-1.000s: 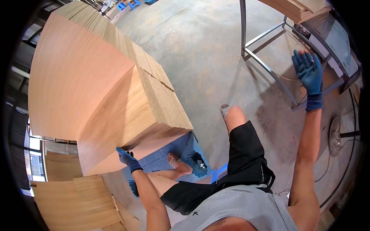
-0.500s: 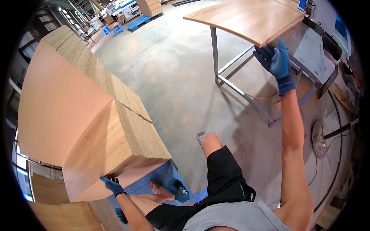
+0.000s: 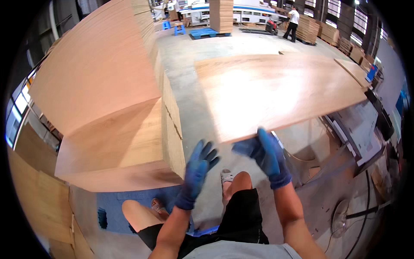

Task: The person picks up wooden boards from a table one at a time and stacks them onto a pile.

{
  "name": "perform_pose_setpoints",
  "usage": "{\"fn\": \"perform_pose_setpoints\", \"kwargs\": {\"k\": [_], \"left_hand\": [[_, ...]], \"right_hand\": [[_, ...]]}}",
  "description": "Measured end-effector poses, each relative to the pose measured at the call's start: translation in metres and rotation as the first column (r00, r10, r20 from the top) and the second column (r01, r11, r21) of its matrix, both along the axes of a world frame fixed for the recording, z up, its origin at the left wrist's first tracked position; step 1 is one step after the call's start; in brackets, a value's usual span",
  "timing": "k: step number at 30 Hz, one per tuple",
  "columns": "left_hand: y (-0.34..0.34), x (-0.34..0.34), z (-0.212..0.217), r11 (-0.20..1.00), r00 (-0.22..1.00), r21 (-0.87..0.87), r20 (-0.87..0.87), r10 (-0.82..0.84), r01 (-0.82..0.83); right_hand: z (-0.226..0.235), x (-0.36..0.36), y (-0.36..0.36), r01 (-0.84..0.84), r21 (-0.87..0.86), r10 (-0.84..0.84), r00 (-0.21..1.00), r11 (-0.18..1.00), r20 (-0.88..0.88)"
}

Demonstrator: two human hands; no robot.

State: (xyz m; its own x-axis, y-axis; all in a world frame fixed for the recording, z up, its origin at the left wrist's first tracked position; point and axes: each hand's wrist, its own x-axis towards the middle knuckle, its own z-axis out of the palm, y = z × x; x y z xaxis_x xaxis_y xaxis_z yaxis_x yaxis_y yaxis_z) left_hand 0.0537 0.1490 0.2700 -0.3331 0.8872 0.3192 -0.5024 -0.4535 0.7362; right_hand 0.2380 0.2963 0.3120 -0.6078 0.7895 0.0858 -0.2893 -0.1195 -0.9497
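Note:
A light wood-grain panel (image 3: 319, 86) lies across a metal-framed stand on my right, bright glare on its face. My right hand (image 3: 271, 157), in a blue glove, grips the near edge of this panel, thumb on top and fingers below. In front of me, just off the panel's near left corner, my gloved left hand (image 3: 196, 170) is raised with spread fingers and holds nothing. To its left stands a tall stack of wooden boards (image 3: 114, 134); the upper boards bend upward at the far side.
Under the stack is a blue pallet (image 3: 114, 203) beside my feet. A grey machine table (image 3: 355, 125) adjoins the panel at right, with a round-based stand (image 3: 340, 218) nearer me. Another person (image 3: 293, 23) stands far back near board piles (image 3: 307, 29).
My left hand has left the stack's lower edge and moved right, up beside the panel. The view has turned, and the panel's near edge now lies closer to me, still in my right hand.

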Motion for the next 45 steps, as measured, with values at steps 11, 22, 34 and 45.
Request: {"fn": "perform_pose_setpoints", "kwargs": {"k": [11,22,34,45], "left_hand": [[-0.102,-0.063,0.030,0.698,0.606,-0.273,0.353,0.713,-0.662],[-0.299,-0.235,-0.069,0.324,0.303,-0.237,0.122,0.945,-0.916],[-0.310,-0.342,-0.113,0.228,0.241,-0.478,0.034,0.970,-0.848],[-0.271,-0.402,-0.115,-0.362,-0.101,-0.275,-0.657,0.747,-0.890]], "right_hand": [[-0.039,0.191,0.054,0.256,-0.019,-0.219,0.783,0.966,-0.582],[-0.090,0.204,0.025,0.728,0.183,-0.702,0.686,0.661,-0.192],[-0.113,-0.104,-0.134,-0.173,-0.679,0.121,0.985,0.713,-0.123],[-0.112,-0.198,-0.066,0.049,0.616,-0.386,0.817,0.786,0.428]]}}
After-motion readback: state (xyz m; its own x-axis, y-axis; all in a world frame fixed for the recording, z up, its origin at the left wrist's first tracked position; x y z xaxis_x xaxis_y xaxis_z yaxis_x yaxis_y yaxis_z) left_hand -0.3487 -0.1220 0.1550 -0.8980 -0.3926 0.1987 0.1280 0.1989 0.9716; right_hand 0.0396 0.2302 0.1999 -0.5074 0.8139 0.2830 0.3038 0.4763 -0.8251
